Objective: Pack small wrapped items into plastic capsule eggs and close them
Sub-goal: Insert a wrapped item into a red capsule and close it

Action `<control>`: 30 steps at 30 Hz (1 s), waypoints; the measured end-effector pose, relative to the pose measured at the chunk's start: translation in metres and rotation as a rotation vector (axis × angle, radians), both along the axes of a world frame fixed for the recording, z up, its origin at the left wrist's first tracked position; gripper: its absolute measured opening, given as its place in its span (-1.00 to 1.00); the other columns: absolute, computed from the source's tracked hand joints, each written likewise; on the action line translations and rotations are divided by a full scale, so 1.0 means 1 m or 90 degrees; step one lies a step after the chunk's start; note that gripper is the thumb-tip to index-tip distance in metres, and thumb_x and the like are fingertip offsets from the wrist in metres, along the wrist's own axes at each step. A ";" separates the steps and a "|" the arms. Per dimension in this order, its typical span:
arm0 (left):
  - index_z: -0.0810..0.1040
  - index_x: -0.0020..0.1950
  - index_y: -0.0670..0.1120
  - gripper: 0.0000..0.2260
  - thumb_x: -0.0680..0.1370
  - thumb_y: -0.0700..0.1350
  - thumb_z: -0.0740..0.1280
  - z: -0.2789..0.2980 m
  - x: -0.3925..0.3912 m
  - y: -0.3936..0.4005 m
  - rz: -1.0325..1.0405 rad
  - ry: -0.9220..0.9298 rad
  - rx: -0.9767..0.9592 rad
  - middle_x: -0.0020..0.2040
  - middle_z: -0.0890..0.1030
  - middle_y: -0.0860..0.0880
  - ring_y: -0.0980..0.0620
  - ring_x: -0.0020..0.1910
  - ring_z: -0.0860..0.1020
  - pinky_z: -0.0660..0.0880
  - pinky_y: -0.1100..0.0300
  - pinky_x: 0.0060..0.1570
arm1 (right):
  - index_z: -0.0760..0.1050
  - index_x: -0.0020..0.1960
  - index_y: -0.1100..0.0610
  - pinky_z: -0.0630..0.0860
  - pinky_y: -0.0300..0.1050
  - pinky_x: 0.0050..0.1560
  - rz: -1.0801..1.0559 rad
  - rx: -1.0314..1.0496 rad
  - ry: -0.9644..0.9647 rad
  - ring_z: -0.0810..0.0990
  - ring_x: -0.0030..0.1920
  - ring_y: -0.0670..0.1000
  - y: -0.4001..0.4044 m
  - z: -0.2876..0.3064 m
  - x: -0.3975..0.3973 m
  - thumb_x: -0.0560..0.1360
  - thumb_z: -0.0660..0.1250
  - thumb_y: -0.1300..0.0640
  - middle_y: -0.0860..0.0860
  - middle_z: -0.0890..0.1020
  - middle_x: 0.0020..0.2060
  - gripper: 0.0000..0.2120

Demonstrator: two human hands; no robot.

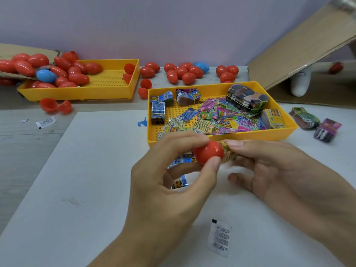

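Observation:
My left hand (169, 176) pinches a red capsule half (209, 152) between thumb and fingers, just in front of the near yellow tray (221, 136). My right hand (279, 170) pinches a small colourful wrapped item (228, 151) whose end sits at the open mouth of that half. A blue wrapped packet (183, 159) shows behind my left fingers, and another blue packet (179, 183) lies on the white board under my left hand. The tray holds several loose colourful packets (221, 117) and banded bundles (247, 99).
A second yellow tray (81, 93) at back left holds several red eggs and a blue egg (46, 75). More red eggs (185, 72) and open halves (54, 106) lie along the back. A white sachet (220, 239) lies near me. Cardboard (300, 49) leans at right; bundles (316, 122) beside the tray.

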State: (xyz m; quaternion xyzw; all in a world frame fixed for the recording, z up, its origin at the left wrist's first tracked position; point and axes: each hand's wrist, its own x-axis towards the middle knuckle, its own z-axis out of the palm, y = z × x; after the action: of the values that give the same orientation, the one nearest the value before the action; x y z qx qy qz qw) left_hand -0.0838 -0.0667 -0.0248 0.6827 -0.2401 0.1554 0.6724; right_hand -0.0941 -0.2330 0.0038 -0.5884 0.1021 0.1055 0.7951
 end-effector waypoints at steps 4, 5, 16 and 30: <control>0.63 0.04 -0.09 -0.79 0.43 -0.24 0.47 -0.001 0.001 0.000 0.006 -0.003 0.017 0.03 0.62 -0.02 -0.07 0.07 0.64 0.61 0.28 -0.10 | 0.72 -0.18 0.16 0.55 -0.20 -0.34 -0.007 0.024 -0.013 0.62 -0.21 -0.11 -0.001 -0.004 0.001 0.15 0.58 0.14 0.03 0.69 -0.20 -0.74; 0.64 0.04 -0.09 -0.79 0.43 -0.25 0.47 -0.001 0.002 0.000 0.003 -0.007 0.023 0.03 0.62 -0.02 -0.07 0.07 0.63 0.61 0.27 -0.09 | 0.71 -0.21 0.14 0.55 -0.19 -0.35 -0.010 0.031 -0.016 0.63 -0.23 -0.11 -0.001 -0.005 0.001 0.12 0.59 0.13 0.02 0.69 -0.20 -0.76; 0.67 0.04 -0.02 -0.78 0.43 -0.23 0.49 -0.003 0.002 0.002 0.014 0.011 0.004 0.03 0.63 0.03 -0.03 0.11 0.63 0.63 0.26 -0.13 | 0.66 -0.33 0.11 0.58 -0.17 -0.36 -0.064 0.034 -0.036 0.60 -0.32 -0.10 0.000 -0.002 0.000 0.10 0.52 0.13 0.06 0.60 -0.29 -0.84; 0.65 0.04 -0.10 -0.78 0.41 -0.27 0.49 -0.001 0.002 0.001 0.022 -0.008 0.044 0.01 0.60 -0.07 0.04 0.02 0.63 0.61 0.31 -0.13 | 0.70 -0.18 0.27 0.61 -0.15 -0.26 -0.043 -0.060 -0.043 0.67 -0.07 -0.01 0.007 0.003 -0.005 0.15 0.47 0.03 0.05 0.70 -0.03 -0.64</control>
State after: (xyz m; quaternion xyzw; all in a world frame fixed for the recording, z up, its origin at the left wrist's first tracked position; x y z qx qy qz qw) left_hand -0.0822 -0.0659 -0.0259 0.7083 -0.2376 0.1628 0.6444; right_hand -0.0989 -0.2255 0.0064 -0.6245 0.0998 0.0538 0.7728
